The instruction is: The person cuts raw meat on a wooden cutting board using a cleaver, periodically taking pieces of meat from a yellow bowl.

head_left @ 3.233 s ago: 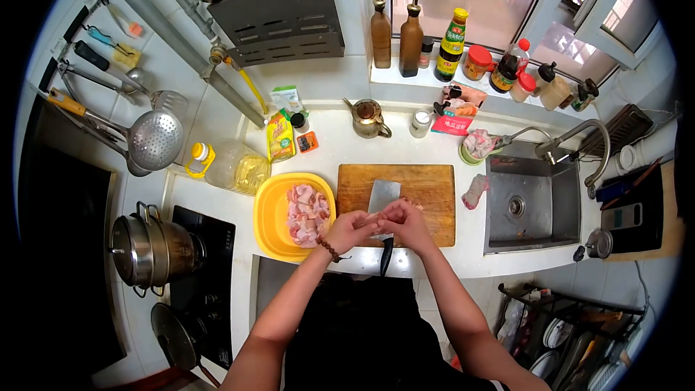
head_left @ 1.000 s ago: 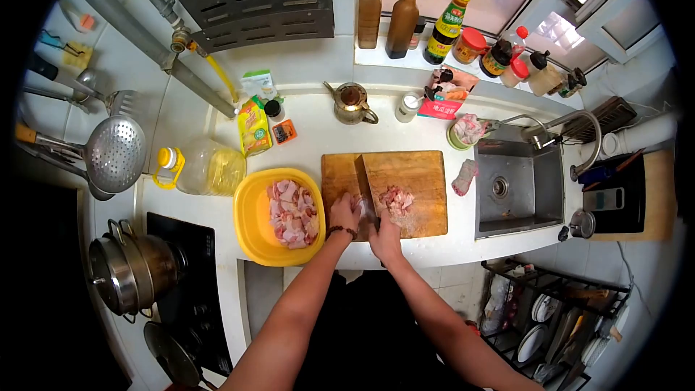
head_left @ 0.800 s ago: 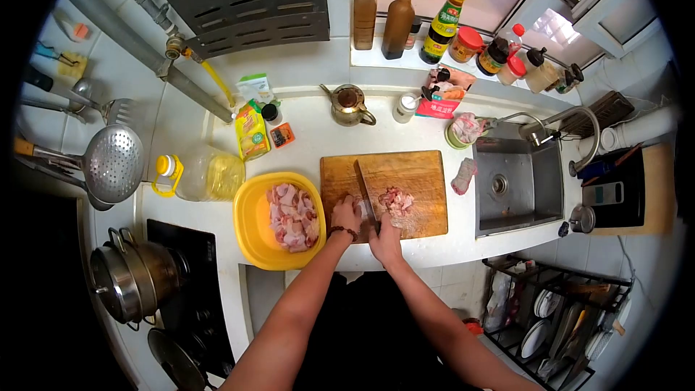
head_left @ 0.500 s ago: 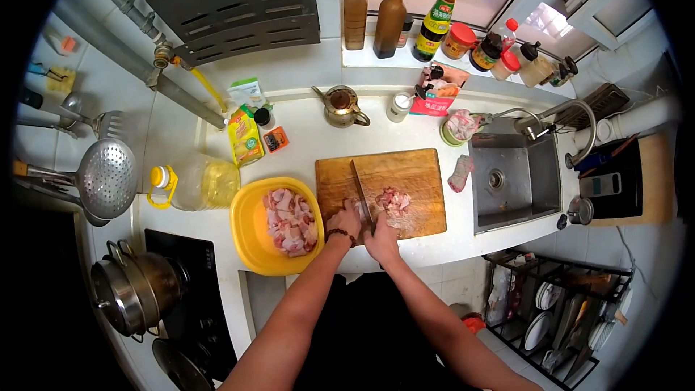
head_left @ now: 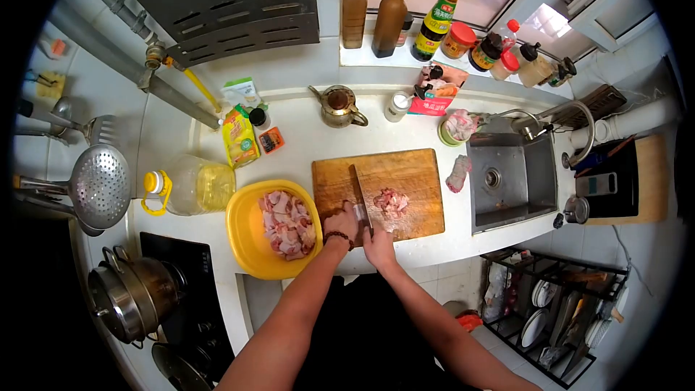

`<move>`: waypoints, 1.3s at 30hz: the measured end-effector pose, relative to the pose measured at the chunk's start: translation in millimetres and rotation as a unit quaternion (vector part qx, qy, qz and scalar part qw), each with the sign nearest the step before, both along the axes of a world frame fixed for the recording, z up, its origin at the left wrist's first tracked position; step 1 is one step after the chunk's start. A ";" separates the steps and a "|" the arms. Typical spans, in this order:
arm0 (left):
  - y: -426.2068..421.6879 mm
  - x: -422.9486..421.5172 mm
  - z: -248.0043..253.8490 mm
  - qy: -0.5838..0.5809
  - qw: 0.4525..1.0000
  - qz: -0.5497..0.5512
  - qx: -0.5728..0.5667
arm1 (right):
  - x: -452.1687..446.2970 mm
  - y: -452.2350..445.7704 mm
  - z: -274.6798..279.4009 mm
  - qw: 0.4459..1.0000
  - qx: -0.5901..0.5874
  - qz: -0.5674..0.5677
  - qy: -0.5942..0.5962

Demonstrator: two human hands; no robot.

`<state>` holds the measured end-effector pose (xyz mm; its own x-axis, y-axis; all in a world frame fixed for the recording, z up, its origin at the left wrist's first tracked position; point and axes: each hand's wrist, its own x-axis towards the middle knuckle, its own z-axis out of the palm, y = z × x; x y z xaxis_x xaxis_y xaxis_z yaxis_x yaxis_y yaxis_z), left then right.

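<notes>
My right hand (head_left: pixel 379 247) is closed around the handle of a kitchen knife (head_left: pixel 359 192), its blade slanting away from me over the wooden cutting board (head_left: pixel 413 166). To the left of the blade, my left hand (head_left: pixel 342 224), with a beaded bracelet at the wrist, rests low on the board. Its fingers are bent together near the blade; what they hold, if anything, is hidden. A small heap of chopped raw meat (head_left: pixel 392 203) lies right of the knife. Beside the board stands a yellow basin (head_left: pixel 242 228) with raw chicken pieces (head_left: pixel 287 224) in it.
An oil jug (head_left: pixel 199 186) stands behind the basin. At the back are a metal teapot (head_left: pixel 339 106), a white-lidded jar (head_left: pixel 397 106) and a pink packet (head_left: pixel 438 88). The sink (head_left: pixel 514 181) lies to the right, a pot (head_left: pixel 127 297) by the cooktop (head_left: pixel 181 246) to the left.
The whole view has shifted slightly to the left. Both hands and the knife keep nearly the same place on the board.
</notes>
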<state>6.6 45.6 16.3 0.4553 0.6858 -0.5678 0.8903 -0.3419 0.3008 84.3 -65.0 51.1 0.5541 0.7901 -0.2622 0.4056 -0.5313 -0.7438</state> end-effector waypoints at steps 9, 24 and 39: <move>-2.4 -0.4 -1.0 -0.003 0.999 -0.018 0.028 | 4.1 21.6 4.5 1.000 -0.013 0.007 -0.013; -16.8 -6.0 21.1 -0.069 0.996 0.033 0.044 | 4.1 -6.0 -10.6 1.000 0.018 0.002 -0.006; -10.4 -18.5 2.3 -0.160 0.970 -0.139 0.122 | 5.3 -15.2 3.7 0.999 -0.041 0.011 0.018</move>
